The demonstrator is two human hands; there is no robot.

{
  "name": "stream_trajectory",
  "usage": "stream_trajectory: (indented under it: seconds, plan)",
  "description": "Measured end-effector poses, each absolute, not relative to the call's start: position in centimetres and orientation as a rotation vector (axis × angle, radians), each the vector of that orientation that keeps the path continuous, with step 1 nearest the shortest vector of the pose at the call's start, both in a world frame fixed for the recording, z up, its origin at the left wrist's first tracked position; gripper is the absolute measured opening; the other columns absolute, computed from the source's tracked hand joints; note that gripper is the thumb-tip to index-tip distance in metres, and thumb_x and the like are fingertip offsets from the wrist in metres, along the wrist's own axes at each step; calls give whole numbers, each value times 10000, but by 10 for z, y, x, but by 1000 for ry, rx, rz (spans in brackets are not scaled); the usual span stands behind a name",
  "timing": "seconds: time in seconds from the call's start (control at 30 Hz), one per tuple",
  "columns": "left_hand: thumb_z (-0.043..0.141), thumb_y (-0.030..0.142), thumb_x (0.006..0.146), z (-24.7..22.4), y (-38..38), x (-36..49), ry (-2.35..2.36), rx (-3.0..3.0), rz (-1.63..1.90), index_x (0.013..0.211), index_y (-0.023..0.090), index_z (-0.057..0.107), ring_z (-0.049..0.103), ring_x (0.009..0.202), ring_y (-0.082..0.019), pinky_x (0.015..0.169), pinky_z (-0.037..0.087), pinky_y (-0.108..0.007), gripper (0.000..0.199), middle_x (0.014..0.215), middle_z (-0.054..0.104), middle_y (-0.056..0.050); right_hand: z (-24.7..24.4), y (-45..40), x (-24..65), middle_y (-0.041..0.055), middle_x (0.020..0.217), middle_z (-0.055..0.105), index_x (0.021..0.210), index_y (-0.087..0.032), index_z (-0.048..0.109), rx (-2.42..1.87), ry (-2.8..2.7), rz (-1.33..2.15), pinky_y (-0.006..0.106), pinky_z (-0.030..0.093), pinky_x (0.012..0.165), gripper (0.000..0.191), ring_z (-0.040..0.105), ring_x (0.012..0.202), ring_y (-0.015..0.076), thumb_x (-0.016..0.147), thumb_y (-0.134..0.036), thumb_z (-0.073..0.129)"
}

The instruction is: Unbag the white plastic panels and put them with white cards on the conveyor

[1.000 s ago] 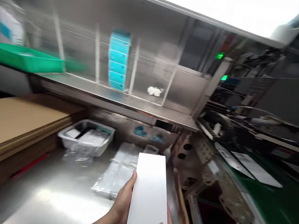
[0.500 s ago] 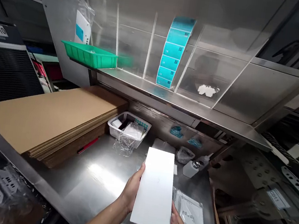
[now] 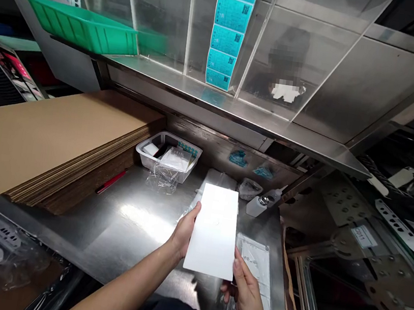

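Note:
A flat white rectangular panel [image 3: 214, 233] is held up over the steel table [image 3: 103, 235]. My left hand [image 3: 184, 231] grips its left edge, thumb on the front face. At the lower right edge, my right hand [image 3: 245, 283] pinches the panel between thumb and fingers. Below and right of the panel, bagged white parts [image 3: 262, 270] lie on the table, partly covered by my right hand. Behind the panel's top lies a clear plastic bag [image 3: 219, 178].
Cardboard sheets [image 3: 56, 129] are stacked at left, beside a red pen [image 3: 111, 181]. A white bin [image 3: 141, 155] sits at the back, a dispenser bottle [image 3: 257, 206] at back right. Above, a shelf [image 3: 200, 92] carries a green tray [image 3: 82, 29]; blue labels [image 3: 232, 15] hang behind it.
The view has shifted closer to the table and shelf. Both hands still hold the white panel, which now appears slightly higher and smaller; more of my right hand shows.

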State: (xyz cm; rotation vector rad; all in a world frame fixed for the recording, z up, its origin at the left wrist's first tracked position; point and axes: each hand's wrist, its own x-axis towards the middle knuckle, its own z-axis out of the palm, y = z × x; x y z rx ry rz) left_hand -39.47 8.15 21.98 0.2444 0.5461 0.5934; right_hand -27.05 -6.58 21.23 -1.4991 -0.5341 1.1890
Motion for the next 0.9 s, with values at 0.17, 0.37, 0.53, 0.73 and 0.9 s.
stream_trajectory:
  seconds: [0.17, 0.37, 0.53, 0.73, 0.9]
  plan:
    - [480, 584, 798, 223, 76, -399, 611, 300, 642, 1076, 81, 603, 658, 807, -282, 708, 519, -368, 587, 896, 691, -154, 221, -53, -264, 56, 1140, 615, 1299, -296, 463, -1592, -532, 1091, 274, 472, 571, 635, 591, 837, 207, 738, -559, 603]
    - [523, 484, 825, 239, 54, -389, 583, 535, 828, 1164, 151, 571, 645, 868, -227, 759, 496, -295, 477, 955, 691, -92, 239, -7, -262, 87, 1156, 607, 1234, -231, 484, -1490, -704, 1042, 373, 491, 811, 605, 560, 1043, 270, 709, -459, 679]
    - [501, 472, 843, 240, 49, -389, 557, 514, 880, 1162, 161, 573, 642, 864, -219, 749, 492, -291, 451, 975, 686, -82, 236, 4, -265, 72, 1121, 620, 1150, -222, 488, -1399, -789, 1080, 390, 495, 822, 498, 585, 1009, 264, 729, -411, 673]
    - [511, 468, 838, 234, 48, -395, 595, 481, 918, 1161, 165, 570, 646, 840, -218, 738, 495, -291, 448, 941, 692, -77, 237, 4, -266, 82, 1094, 633, 1146, -195, 507, -1450, -821, 1072, 408, 480, 833, 595, 570, 1015, 285, 632, -364, 754]
    - [522, 449, 837, 232, 50, -394, 593, 444, 874, 1143, 158, 580, 651, 835, -216, 734, 498, -278, 426, 919, 696, -73, 240, 6, -271, 115, 1102, 627, 1154, -159, 512, -1414, -715, 1094, 424, 478, 833, 608, 565, 1025, 303, 641, -387, 746]
